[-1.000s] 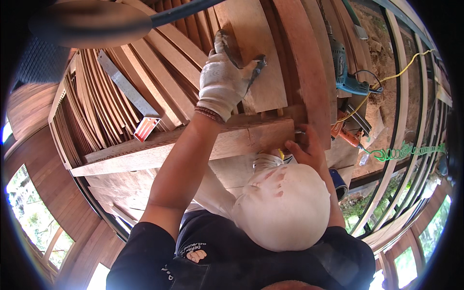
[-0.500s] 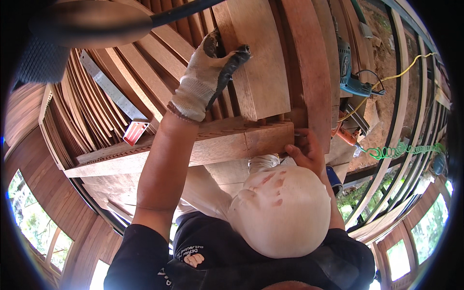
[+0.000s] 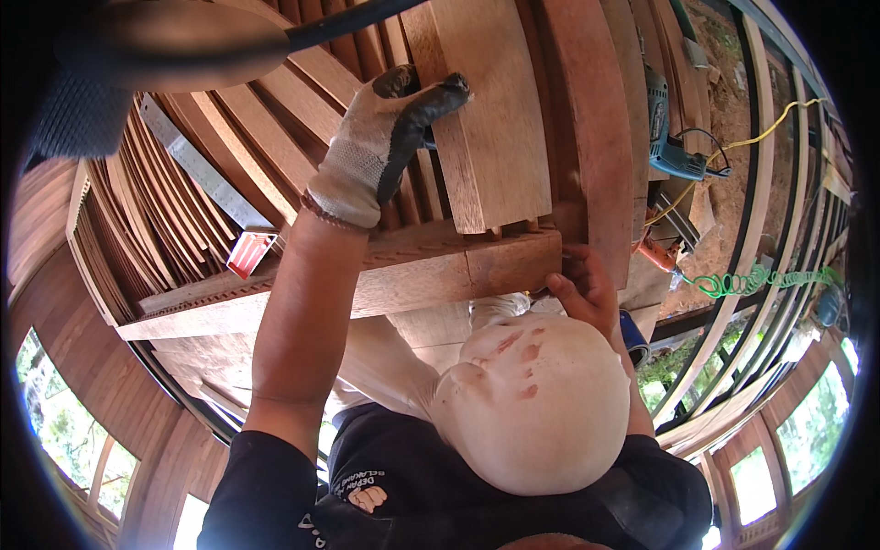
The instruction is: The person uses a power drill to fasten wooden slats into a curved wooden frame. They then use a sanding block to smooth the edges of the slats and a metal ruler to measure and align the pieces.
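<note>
My left hand (image 3: pixel 380 137), in a grey knit glove with a dark palm, is closed on the edge of a thick wooden plank (image 3: pixel 495 119). Its thumb lies over the plank's top face, and the other fingers are partly hidden in the gap beside it. The plank's near end sits at a toothed wooden rail (image 3: pixel 412 284) that runs crosswise. Bare, my right hand (image 3: pixel 588 286) is curled at the rail's right end, beside a reddish curved board (image 3: pixel 591 128). What its fingers close on is hidden. My bent, cream-clothed knee (image 3: pixel 541 403) covers much of the right forearm.
Many wooden slats (image 3: pixel 183 202) fan out at left, with a metal strip (image 3: pixel 192 165) and a red-and-white box (image 3: pixel 250 253) on them. A teal power tool (image 3: pixel 674 137), yellow cord (image 3: pixel 770 131), orange tool (image 3: pixel 655 252) and green coiled hose (image 3: pixel 752 284) lie at right.
My left hand has shifted slightly down and to the left, its thumb still on the plank. The plank's near end sits slightly lower. My right hand stays at the rail's end.
</note>
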A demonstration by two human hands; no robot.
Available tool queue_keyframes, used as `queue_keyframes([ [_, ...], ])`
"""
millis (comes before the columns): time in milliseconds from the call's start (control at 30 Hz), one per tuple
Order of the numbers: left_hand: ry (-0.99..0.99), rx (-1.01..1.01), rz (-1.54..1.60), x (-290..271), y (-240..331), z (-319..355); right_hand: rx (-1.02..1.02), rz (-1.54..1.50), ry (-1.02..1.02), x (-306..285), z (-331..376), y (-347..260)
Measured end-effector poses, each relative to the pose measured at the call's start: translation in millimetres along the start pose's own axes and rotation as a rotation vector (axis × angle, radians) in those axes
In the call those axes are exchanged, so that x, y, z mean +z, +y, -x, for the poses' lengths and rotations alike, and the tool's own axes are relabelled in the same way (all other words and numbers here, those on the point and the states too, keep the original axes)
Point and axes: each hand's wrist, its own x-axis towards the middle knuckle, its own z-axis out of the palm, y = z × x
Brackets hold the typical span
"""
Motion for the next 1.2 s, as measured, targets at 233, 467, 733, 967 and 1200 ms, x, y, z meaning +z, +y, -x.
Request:
queue_keyframes([
  [233,0.024,0.137,-0.014,-13.9,-45.7,-19.2,-0.068,0.658,0.034,-0.3,-6.6,-35.6],
  [467,0.278,0.109,-0.395,11.4,-23.9,-8.1,-0.494,0.822,0.198,15.6,-61.4,-88.1],
  [733,0.229,0.085,-0.194,11.1,-27.3,-16.8,-0.501,1.039,0.111,47.1,-88.7,-86.1],
  [967,0.207,0.141,0.059,15.6,-28.5,-9.5,-0.762,0.922,0.144,41.6,-96.5,-74.4],
  [1200,0.208,0.131,0.305,22.8,-20.1,-4.6,-0.646,0.729,0.142,46.5,-94.0,-80.8],
])
